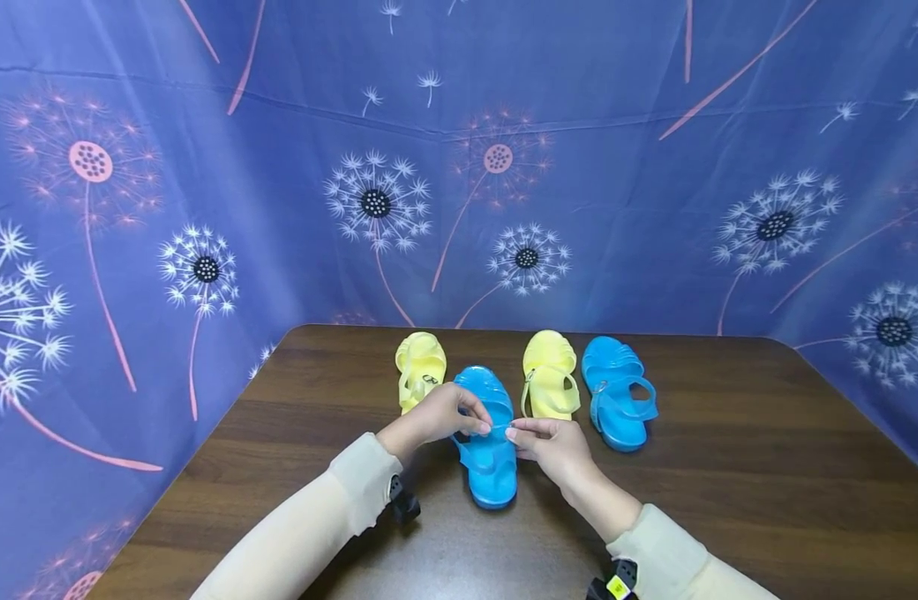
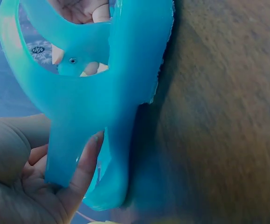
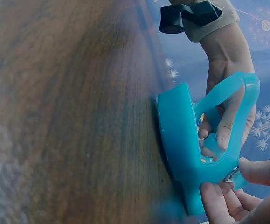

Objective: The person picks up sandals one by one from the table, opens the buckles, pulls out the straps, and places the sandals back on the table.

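A blue jelly sandal stands upright on the table at the middle, toe pointing away, with both hands over its straps. From the left, my left hand pinches a strap between thumb and fingers; in the left wrist view its fingers lie around the blue side strap. My right hand pinches the strap's other side, its thumb and fingers at a small metal buckle in the right wrist view. A rivet-like metal ring shows through the sandal's opening. The fingertips partly hide the strap's fastening.
A yellow sandal stands behind my left hand, partly covered by it. Another yellow sandal and a second blue sandal stand to the right. Behind the brown table hangs a blue dandelion-patterned cloth.
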### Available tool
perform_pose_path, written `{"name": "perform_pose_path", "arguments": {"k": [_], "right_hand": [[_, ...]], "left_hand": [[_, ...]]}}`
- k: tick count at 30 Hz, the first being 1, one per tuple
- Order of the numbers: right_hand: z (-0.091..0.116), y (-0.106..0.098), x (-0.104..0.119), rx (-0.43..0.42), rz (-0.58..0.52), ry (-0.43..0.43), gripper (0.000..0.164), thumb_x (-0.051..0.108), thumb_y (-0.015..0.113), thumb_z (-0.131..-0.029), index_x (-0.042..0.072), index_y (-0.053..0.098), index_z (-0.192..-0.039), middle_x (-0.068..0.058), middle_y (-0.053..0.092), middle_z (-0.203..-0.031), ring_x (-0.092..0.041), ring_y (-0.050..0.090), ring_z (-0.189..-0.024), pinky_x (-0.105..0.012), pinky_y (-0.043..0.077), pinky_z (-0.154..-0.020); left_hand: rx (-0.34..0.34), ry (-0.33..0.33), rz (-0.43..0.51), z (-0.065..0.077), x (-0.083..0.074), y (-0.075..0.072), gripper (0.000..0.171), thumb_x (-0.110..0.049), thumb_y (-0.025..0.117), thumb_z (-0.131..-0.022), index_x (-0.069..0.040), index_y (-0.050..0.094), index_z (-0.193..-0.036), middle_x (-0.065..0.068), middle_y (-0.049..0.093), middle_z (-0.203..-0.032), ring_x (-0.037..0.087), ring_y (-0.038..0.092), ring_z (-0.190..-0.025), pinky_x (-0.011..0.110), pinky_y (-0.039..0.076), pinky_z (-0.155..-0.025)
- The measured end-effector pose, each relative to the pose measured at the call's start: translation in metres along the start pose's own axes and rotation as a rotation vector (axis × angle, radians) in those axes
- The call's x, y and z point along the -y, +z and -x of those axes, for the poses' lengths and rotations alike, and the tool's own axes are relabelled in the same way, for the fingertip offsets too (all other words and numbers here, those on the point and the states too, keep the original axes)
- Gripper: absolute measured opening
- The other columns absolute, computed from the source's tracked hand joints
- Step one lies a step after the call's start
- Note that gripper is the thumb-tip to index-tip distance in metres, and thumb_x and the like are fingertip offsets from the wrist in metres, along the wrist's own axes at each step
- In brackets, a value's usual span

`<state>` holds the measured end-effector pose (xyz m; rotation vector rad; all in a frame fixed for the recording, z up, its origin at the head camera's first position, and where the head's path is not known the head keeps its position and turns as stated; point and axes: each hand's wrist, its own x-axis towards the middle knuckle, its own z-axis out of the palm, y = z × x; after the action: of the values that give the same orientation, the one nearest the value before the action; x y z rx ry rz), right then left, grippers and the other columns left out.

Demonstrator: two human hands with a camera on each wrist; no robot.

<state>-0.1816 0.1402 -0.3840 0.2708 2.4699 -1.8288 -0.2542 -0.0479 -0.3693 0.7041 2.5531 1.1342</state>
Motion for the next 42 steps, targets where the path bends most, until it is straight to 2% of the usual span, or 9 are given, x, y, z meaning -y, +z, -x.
{"name": "perform_pose_path", "arguments": {"k": [9, 14, 17, 23, 26, 28, 33, 37, 42], "right_hand": [[0.003, 0.000, -0.001, -0.010, -0.006, 0.000, 0.033, 0.023, 0.070, -0.090, 0.000, 0.069, -0.113, -0.012, 0.072, -0.103, -0.027, 0.072, -0.090, -0.048, 0.052, -0.095], [0.005, 0.003, -0.002, -0.019, -0.017, 0.000, 0.032, 0.022, 0.070, -0.089, 0.000, 0.070, -0.113, -0.012, 0.073, -0.102, -0.027, 0.072, -0.090, -0.046, 0.054, -0.092], [0.006, 0.003, -0.002, -0.020, -0.008, 0.000, 0.033, 0.024, 0.070, -0.090, 0.000, 0.070, -0.113, -0.011, 0.073, -0.102, -0.027, 0.072, -0.091, -0.047, 0.053, -0.093], [0.006, 0.002, -0.001, -0.022, 0.012, -0.018, 0.033, 0.023, 0.070, -0.090, 0.000, 0.069, -0.113, -0.012, 0.073, -0.100, -0.027, 0.072, -0.089, -0.047, 0.054, -0.091], [0.006, 0.003, -0.001, -0.028, 0.030, -0.047, 0.031, 0.021, 0.070, -0.090, -0.001, 0.070, -0.111, -0.011, 0.073, -0.097, -0.027, 0.073, -0.088, -0.045, 0.056, -0.088], [0.006, 0.004, -0.001, -0.031, 0.044, -0.063, 0.031, 0.022, 0.070, -0.090, 0.000, 0.070, -0.111, -0.010, 0.073, -0.095, -0.026, 0.073, -0.088, -0.044, 0.056, -0.087], [0.007, 0.006, 0.001, -0.034, 0.062, -0.085, 0.029, 0.021, 0.072, -0.088, 0.001, 0.071, -0.109, -0.008, 0.073, -0.093, -0.024, 0.072, -0.088, -0.042, 0.058, -0.084], [0.007, 0.006, 0.002, -0.035, 0.065, -0.078, 0.029, 0.021, 0.073, -0.087, 0.001, 0.071, -0.107, -0.007, 0.073, -0.092, -0.024, 0.072, -0.086, -0.041, 0.058, -0.083], [0.007, 0.005, 0.002, -0.032, 0.068, -0.066, 0.030, 0.023, 0.073, -0.088, 0.001, 0.071, -0.108, -0.007, 0.073, -0.093, -0.024, 0.073, -0.086, -0.041, 0.058, -0.083]], "left_hand": [[-0.069, 0.035, -0.045, 0.005, 0.001, -0.003, 0.005, -0.016, 0.075, -0.084, -0.011, 0.075, -0.084, -0.002, 0.069, -0.078, 0.008, 0.062, -0.066, 0.022, 0.053, -0.061], [-0.094, 0.102, -0.103, 0.008, 0.000, -0.003, 0.004, -0.013, 0.076, -0.083, -0.010, 0.074, -0.083, -0.002, 0.069, -0.077, 0.008, 0.059, -0.070, 0.022, 0.050, -0.062], [-0.075, 0.120, -0.154, 0.009, -0.001, -0.002, 0.005, -0.013, 0.077, -0.083, -0.010, 0.074, -0.082, -0.004, 0.069, -0.076, 0.008, 0.056, -0.074, 0.022, 0.048, -0.065], [0.030, 0.121, -0.219, 0.009, -0.005, -0.001, 0.006, -0.017, 0.074, -0.086, -0.012, 0.073, -0.083, -0.006, 0.067, -0.077, 0.008, 0.054, -0.073, 0.022, 0.048, -0.065], [0.069, 0.134, -0.168, 0.007, -0.005, 0.001, 0.009, -0.020, 0.071, -0.089, -0.012, 0.074, -0.089, -0.005, 0.069, -0.081, 0.007, 0.055, -0.073, 0.021, 0.049, -0.066], [0.071, 0.118, -0.076, 0.006, -0.004, 0.003, 0.013, -0.021, 0.067, -0.092, -0.010, 0.073, -0.095, -0.002, 0.070, -0.083, 0.007, 0.058, -0.073, 0.021, 0.051, -0.066], [0.007, 0.098, 0.111, 0.003, -0.005, 0.010, 0.015, -0.019, 0.068, -0.092, -0.006, 0.073, -0.097, 0.004, 0.070, -0.085, 0.009, 0.061, -0.076, 0.024, 0.052, -0.068], [-0.028, 0.111, 0.107, 0.000, -0.008, 0.014, 0.011, -0.016, 0.072, -0.088, -0.006, 0.074, -0.093, 0.003, 0.071, -0.085, 0.008, 0.060, -0.077, 0.022, 0.051, -0.069], [-0.047, 0.081, 0.101, -0.001, -0.008, 0.016, 0.011, -0.016, 0.073, -0.087, -0.007, 0.075, -0.092, 0.003, 0.071, -0.083, 0.008, 0.060, -0.074, 0.021, 0.050, -0.066]]}}
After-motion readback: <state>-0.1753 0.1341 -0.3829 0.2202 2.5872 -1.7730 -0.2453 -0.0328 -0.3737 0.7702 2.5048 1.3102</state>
